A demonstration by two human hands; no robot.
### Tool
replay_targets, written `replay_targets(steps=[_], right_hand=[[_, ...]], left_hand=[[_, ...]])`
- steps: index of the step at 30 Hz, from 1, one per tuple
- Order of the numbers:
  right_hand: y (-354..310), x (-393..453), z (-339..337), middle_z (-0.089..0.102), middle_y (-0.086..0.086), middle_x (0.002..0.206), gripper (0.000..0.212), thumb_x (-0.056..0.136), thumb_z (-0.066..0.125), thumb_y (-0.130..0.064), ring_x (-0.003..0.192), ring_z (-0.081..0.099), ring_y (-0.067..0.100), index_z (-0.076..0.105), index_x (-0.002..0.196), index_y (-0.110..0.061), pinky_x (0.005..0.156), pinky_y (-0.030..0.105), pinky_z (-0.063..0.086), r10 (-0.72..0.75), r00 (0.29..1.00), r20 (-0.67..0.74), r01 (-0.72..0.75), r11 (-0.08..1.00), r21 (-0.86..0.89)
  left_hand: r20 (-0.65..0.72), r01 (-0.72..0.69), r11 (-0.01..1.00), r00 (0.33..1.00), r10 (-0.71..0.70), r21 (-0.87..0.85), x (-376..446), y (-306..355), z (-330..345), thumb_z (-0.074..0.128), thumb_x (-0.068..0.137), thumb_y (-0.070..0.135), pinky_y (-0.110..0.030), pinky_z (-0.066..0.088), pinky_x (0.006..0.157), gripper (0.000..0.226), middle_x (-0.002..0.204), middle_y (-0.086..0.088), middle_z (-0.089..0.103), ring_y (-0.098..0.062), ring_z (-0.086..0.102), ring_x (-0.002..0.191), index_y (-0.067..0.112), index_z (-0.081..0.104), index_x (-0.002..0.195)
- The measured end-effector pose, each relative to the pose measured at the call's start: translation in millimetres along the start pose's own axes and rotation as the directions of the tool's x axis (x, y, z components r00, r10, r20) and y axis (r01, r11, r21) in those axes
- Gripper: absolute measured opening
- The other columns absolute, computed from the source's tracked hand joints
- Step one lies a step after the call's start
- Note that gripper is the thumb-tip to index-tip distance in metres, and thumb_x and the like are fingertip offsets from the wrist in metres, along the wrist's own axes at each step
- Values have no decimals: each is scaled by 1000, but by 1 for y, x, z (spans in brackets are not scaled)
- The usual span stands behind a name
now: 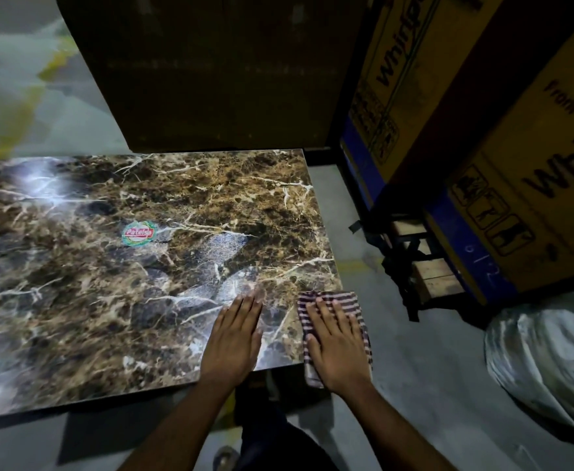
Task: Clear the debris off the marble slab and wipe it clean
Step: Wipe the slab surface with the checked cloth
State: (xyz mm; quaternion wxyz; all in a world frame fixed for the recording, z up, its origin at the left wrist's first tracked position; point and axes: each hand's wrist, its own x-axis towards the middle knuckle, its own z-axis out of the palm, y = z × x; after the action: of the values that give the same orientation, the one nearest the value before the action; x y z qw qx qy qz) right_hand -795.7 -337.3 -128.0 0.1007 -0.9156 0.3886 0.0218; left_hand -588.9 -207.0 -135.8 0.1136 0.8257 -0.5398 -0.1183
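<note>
Marble slab flat on floor beside closed cardboard boxes, contents hidden. Left hand spread flat, empty, on slab's near right corner. Right hand spread flat, pressing striped cloth on slab's right edge.

Round sticker on marble slab (lettering blurred), "Whirlpool" and "Front" on cardboard boxes

Two yellow cardboard boxes with dark lettering and blue bands fill the upper right of the frame, standing on a wooden pallet. A large dark box stands at top centre. A pale plastic-wrapped bundle lies at lower right on the grey floor. Yellow floor markings streak the upper left.
</note>
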Motion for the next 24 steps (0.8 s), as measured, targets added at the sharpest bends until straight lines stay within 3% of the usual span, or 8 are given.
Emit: replay_targets(steps=[5, 8, 12, 18, 24], right_hand=[[2, 28, -9, 16, -5, 169, 63, 102, 18, -52, 157, 8, 21, 16, 162, -33, 124, 44, 7, 65, 998, 18, -65, 998, 9], [2, 56, -11, 12, -5, 170, 65, 101, 12, -53, 158, 5, 23, 13, 163, -32, 124, 43, 5, 75, 997, 32, -75, 997, 5], [-1, 110, -15, 14, -4, 170, 66, 101, 9, -54, 158, 7, 26, 13, 163, -32, 125, 46, 16, 102, 995, 16, -103, 995, 13], [0, 200, -27, 12, -4, 171, 71, 97, 2, -58, 158, 4, 26, 10, 163, -32, 126, 46, 16, 95, 995, 12, -95, 995, 36], [-1, 293, -38, 21, 0, 169, 70, 98, 9, -56, 157, 13, 30, 20, 162, -29, 124, 48, 22, 97, 995, -7, -97, 994, 41]], left_hand=[[10, 24, 1000, 1000, -24, -15, -1, -1, -3, 25, 103, 47, -39, 22, 121, 59, 166, 4, 24, -16, 18, 153, 25, 31, 157], [17, 61, 998, 998, -61, 5, 12, -3, -10, 28, 102, 47, -39, 30, 114, 60, 167, 6, 18, -17, 23, 148, 26, 27, 158], [13, 104, 994, 994, -104, 40, 51, -16, -16, 27, 101, 48, -43, 36, 107, 59, 164, 5, 27, -22, 32, 142, 27, 31, 156], [16, 73, 997, 997, -73, 12, 114, -41, -23, 25, 104, 49, -36, 5, 120, 60, 168, 9, 10, -17, 2, 155, 30, 19, 160], [72, -8, 999, 997, 6, 31, 174, -63, -37, 31, 103, 52, -34, 7, 119, 56, 166, 11, 19, -19, 18, 153, 36, 28, 157]])
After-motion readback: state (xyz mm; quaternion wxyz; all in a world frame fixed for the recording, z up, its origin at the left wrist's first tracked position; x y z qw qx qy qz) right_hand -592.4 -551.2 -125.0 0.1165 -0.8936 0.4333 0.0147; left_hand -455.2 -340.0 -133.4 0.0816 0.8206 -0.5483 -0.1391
